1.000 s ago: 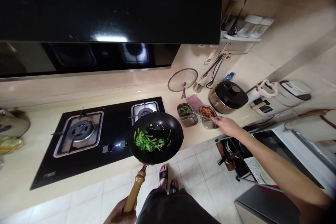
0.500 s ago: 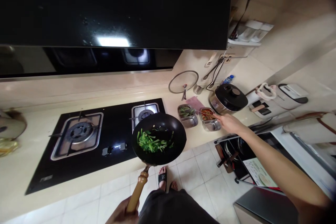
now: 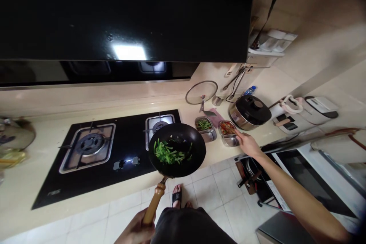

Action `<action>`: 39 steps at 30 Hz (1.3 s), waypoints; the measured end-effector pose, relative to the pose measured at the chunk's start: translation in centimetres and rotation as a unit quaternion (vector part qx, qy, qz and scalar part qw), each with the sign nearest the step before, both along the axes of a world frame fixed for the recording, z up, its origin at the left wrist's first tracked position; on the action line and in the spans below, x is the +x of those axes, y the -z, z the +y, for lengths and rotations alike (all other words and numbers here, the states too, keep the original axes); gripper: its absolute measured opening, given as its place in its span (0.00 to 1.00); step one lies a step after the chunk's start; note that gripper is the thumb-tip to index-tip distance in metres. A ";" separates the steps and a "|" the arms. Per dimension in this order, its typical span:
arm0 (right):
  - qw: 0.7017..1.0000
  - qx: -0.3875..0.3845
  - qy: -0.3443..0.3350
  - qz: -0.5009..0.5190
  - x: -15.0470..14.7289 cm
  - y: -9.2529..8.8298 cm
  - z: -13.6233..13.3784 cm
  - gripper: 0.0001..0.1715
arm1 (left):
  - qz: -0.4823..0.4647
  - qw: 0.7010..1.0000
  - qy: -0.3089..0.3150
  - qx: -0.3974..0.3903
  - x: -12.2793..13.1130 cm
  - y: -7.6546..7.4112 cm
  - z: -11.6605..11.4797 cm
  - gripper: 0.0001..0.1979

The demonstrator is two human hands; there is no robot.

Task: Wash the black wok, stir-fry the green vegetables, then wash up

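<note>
My left hand [image 3: 138, 227] is closed around the wooden handle of a black wok [image 3: 192, 162], which is held up over the counter's front edge. Chopped leafy greens [image 3: 168, 153] lie in the wok's left half. My right hand [image 3: 248, 144] is closed on the handle end of a spatula [image 3: 211, 113], whose dark blade hovers above and behind a divided metal lunch box [image 3: 210, 136]. Green vegetable pieces [image 3: 203, 124] sit in that box's rear compartment; its front one looks bare. Under the right hand's fingers, a second box [image 3: 229, 142] holds a reddish dish [image 3: 227, 127].
A two-burner gas stove [image 3: 126, 145] is at left beneath a black range hood [image 3: 128, 15]. Behind the boxes are a pink cloth [image 3: 219, 119], a glass lid [image 3: 197, 93] and a metal cup [image 3: 217, 101]. A black-lidded cooker [image 3: 248, 112] stands right of them.
The spatula blade has moved back and up, off the greens in the left lunch box. My left hand still holds the wok nearly level. The view has shifted slightly.
</note>
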State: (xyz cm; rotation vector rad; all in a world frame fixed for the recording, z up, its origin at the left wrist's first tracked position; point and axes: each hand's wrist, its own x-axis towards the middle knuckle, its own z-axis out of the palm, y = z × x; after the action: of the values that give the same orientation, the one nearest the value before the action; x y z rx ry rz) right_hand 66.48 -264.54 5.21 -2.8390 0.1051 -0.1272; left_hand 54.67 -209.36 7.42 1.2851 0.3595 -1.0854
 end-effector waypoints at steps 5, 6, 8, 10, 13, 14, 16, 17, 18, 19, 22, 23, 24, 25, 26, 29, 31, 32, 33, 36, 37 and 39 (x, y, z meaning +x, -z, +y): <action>0.947 0.297 0.114 0.054 -6.2 -2.8 0.0 0.39 | 0.016 0.999 -0.035 0.015 -0.1 0.8 -1.4 0.19; 0.929 0.338 0.125 0.088 -7.3 -3.4 0.6 0.43 | 0.013 0.999 -0.037 0.013 0.0 0.8 -1.7 0.19; 0.909 0.379 0.113 0.133 -8.6 -4.2 2.4 0.45 | 0.002 0.999 -0.032 0.004 0.2 0.9 -2.3 0.20; 0.917 0.371 0.062 0.136 -8.7 -4.1 4.9 0.42 | -0.008 1.000 -0.023 -0.007 0.3 1.2 -3.0 0.20; 0.936 0.332 -0.016 0.113 -7.7 -2.8 8.2 0.36 | -0.024 1.000 0.000 -0.014 0.2 1.6 -4.6 0.19; 0.940 0.322 -0.035 0.109 -7.4 -2.2 8.9 0.36 | -0.033 0.999 0.010 -0.011 0.1 1.6 -5.1 0.18; 0.943 0.310 -0.073 0.097 -7.3 -1.1 9.2 0.36 | -0.050 0.998 0.029 0.009 -0.4 1.6 -6.5 0.17; 0.944 0.304 -0.091 0.088 -7.5 -0.7 8.8 0.36 | -0.055 0.998 0.035 0.022 -0.8 1.4 -7.2 0.17; 0.945 0.298 -0.107 0.079 -7.9 -0.3 8.1 0.35 | -0.058 0.997 0.037 0.036 -1.1 1.2 -8.1 0.17; 0.945 0.294 -0.122 0.073 -8.3 0.0 7.0 0.34 | -0.058 0.997 0.034 0.049 -1.5 1.0 -9.0 0.17; 0.943 0.277 -0.178 0.058 -8.8 0.5 2.6 0.31 | -0.044 0.996 0.016 0.070 -3.0 0.5 -12.5 0.17; 0.943 0.261 -0.200 0.048 -8.6 0.7 1.1 0.30 | -0.038 0.997 0.008 0.074 -3.6 0.3 -13.9 0.17; 0.945 0.238 -0.223 0.032 -8.3 0.9 -0.3 0.30 | -0.032 0.997 0.001 0.076 -4.2 0.3 -15.3 0.17; 0.948 0.206 -0.242 0.010 -7.9 1.1 -1.4 0.30 | -0.028 0.997 -0.007 0.077 -4.8 0.2 -16.9 0.17; 0.951 0.169 -0.259 -0.012 -7.6 1.4 -2.5 0.32 | -0.026 0.997 -0.017 0.077 -5.4 0.3 -18.4 0.17; 0.944 0.054 -0.319 -0.061 -8.1 2.0 -5.3 0.45 | -0.023 0.996 -0.049 0.076 -7.1 0.4 -23.0 0.17; 0.927 -0.014 -0.365 -0.080 -9.5 1.6 -8.0 0.54 | -0.016 0.995 -0.076 0.070 -8.1 0.4 -25.6 0.18; 0.919 -0.042 -0.383 -0.087 -10.3 1.1 -9.7 0.58 | -0.012 0.994 -0.094 0.061 -8.5 0.4 -26.8 0.18; 0.912 -0.064 -0.394 -0.093 -10.9 0.4 -11.6 0.60 | -0.007 0.992 -0.114 0.050 -8.8 0.2 -27.8 0.19; 0.907 -0.104 -0.395 -0.103 -10.8 -1.8 -16.5 0.62 | 0.001 0.987 -0.159 0.017 -9.6 -0.5 -30.3 0.19; 0.908 -0.114 -0.387 -0.108 -10.1 -2.3 -17.3 0.61 | 0.000 0.986 -0.165 0.010 -9.7 -0.8 -31.0 0.18; 0.912 -0.138 -0.367 -0.123 -8.1 -2.6 -17.3 0.57 | -0.005 0.985 -0.171 0.004 -9.6 -1.4 -32.0 0.17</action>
State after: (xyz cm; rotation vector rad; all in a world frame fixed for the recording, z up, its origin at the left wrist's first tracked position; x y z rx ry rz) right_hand 58.37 -281.81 7.76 -2.8817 -1.0969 -0.3479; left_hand 45.03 -241.36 8.78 1.1829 0.5546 -0.7868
